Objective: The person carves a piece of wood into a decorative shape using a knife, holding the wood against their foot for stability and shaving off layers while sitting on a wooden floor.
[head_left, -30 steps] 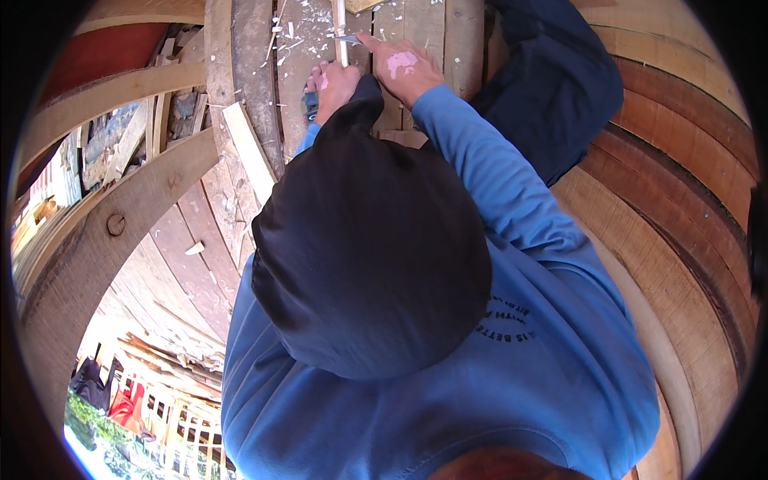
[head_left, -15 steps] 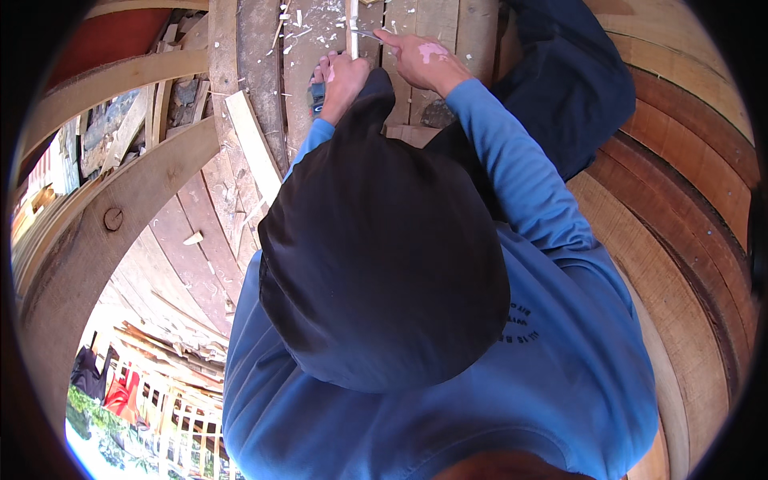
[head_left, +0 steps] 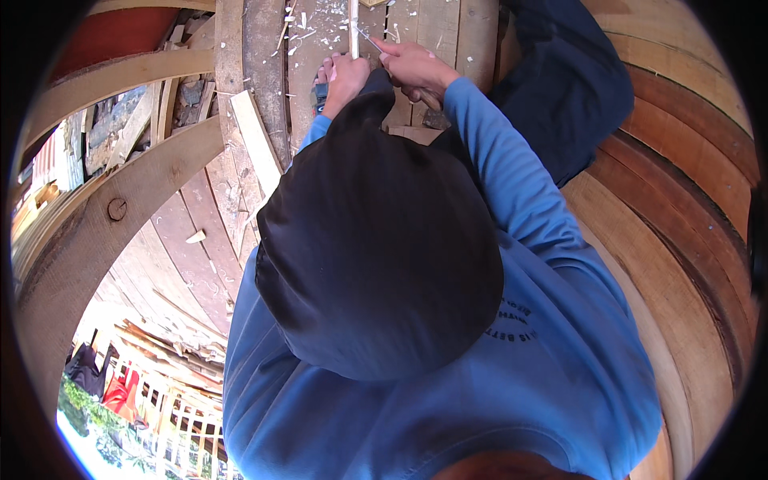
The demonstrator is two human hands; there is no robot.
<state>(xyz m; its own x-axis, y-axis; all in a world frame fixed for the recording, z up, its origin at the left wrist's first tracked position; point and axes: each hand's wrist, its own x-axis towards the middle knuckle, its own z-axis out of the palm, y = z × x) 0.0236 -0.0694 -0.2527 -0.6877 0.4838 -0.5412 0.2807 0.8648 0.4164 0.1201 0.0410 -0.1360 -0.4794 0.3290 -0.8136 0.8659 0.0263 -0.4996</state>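
Note:
A pale, narrow wooden stick (head_left: 354,28) stands lengthwise at the top of the view, with my left hand (head_left: 350,77) closed around its near end. From the right, my right hand (head_left: 416,66) grips a knife (head_left: 370,38), its thin blade slanting toward the stick. The blade tip lies beside the stick or touches it; I cannot tell which. Most of the knife's handle is hidden in my fist. Pale shavings (head_left: 308,34) lie scattered on the boards around the stick.
Wooden planks (head_left: 264,48) form the floor, with a loose pale board (head_left: 256,140) at the left. Curved timber ribs (head_left: 120,200) rise on the left, and stacked planking (head_left: 680,168) curves along the right. My sandalled foot (head_left: 321,90) is beside my left hand; my bent dark-trousered leg (head_left: 568,88) is at right.
My right hand has drawn slightly nearer and its wrist has turned, so the knife blade now slants instead of lying almost crosswise. My left hand keeps its hold on the stick.

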